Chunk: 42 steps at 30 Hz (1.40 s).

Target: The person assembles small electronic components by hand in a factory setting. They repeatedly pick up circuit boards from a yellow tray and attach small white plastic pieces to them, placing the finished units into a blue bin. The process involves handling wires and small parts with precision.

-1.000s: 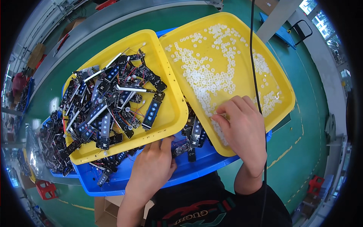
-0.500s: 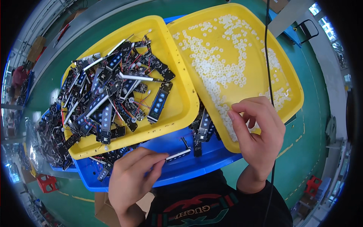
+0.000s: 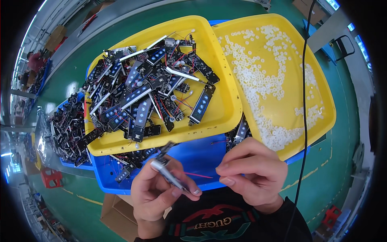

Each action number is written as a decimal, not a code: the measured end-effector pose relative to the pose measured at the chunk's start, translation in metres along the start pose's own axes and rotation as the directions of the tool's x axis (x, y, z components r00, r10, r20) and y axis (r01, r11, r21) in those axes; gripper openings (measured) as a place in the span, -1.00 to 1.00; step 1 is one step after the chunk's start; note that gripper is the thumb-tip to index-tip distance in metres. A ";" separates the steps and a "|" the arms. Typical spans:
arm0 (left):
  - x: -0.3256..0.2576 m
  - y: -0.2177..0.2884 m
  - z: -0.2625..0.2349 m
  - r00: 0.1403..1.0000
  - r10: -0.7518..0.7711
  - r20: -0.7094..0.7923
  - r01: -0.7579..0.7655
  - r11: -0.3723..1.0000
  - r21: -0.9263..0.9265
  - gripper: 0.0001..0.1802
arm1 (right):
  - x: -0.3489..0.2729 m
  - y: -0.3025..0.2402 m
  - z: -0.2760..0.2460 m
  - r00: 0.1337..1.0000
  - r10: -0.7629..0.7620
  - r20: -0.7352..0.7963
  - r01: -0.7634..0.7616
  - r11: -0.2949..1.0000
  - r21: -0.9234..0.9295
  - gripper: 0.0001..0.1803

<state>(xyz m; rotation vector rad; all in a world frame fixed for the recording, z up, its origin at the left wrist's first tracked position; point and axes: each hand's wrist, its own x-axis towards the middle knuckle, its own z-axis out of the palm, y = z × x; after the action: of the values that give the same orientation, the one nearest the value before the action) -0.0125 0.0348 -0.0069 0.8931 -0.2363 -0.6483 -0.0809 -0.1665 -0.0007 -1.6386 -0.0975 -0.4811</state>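
Turned since prev. frame, circuit bd. (image 3: 169,174) tilts over blue tray (image 3: 201,151), pinched in L hand (image 3: 150,195); R hand (image 3: 256,173) pinch narrow, contents unclear. Snagging red wire (image 3: 197,175) could tear it.

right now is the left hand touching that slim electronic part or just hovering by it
Touching: the head view shows the left hand holding the slim electronic part, which lies against its fingers.

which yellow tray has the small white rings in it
The right yellow tray: small white rings lie across it, while the left yellow tray holds black circuit boards.
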 end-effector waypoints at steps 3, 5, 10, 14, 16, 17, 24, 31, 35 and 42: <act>0.005 -0.006 0.001 0.996 0.081 0.034 -0.081 0.997 -0.001 -0.66 | -0.004 0.007 0.009 1.000 0.014 -0.002 -0.014 0.996 0.090 -0.75; 0.006 -0.006 0.001 0.997 0.082 -0.001 -0.082 0.992 0.100 -0.65 | -0.004 0.007 0.015 0.998 0.067 0.023 -0.068 0.996 0.065 -0.77; 0.012 -0.007 0.008 0.996 0.086 -0.025 -0.084 0.994 0.070 -0.74 | -0.006 0.013 0.017 0.998 0.056 0.006 -0.057 0.996 0.063 -0.76; 0.013 -0.011 0.004 0.995 0.093 -0.039 -0.091 0.994 0.063 -0.85 | -0.008 0.008 0.018 0.993 0.111 -0.048 -0.104 0.986 0.130 -0.76; 0.014 -0.012 0.007 0.991 0.112 -0.076 -0.107 0.992 0.067 -0.87 | -0.009 0.008 0.018 0.993 0.106 -0.055 -0.098 0.986 0.132 -0.77; 0.015 -0.013 0.007 0.988 0.133 -0.074 -0.128 0.989 0.074 -0.87 | -0.010 0.013 0.016 0.998 0.048 -0.035 -0.044 0.993 0.109 -0.78; 0.017 -0.021 0.017 0.973 0.205 -0.110 -0.205 0.979 0.015 -0.89 | -0.008 0.018 0.013 0.988 -0.152 -0.041 0.154 0.987 0.046 -0.71; 0.016 -0.026 0.020 0.984 0.165 -0.073 -0.167 0.986 -0.015 -0.89 | -0.013 0.010 0.016 0.997 0.020 -0.077 -0.018 0.999 0.027 -0.63; 0.014 -0.029 0.020 0.988 0.135 -0.074 -0.135 0.991 0.004 -0.87 | -0.012 0.012 0.014 0.995 -0.076 -0.063 0.075 0.997 -0.016 -0.68; 0.014 -0.031 0.021 0.992 0.129 0.009 -0.129 0.992 -0.002 -0.87 | -0.010 0.010 0.016 0.991 -0.082 -0.109 0.087 0.995 0.044 -0.80</act>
<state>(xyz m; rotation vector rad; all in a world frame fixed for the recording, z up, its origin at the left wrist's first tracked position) -0.0244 -0.0014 -0.0193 0.8665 -0.2990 -0.5326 -0.0829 -0.1501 -0.0149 -1.5623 -0.0988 -0.6260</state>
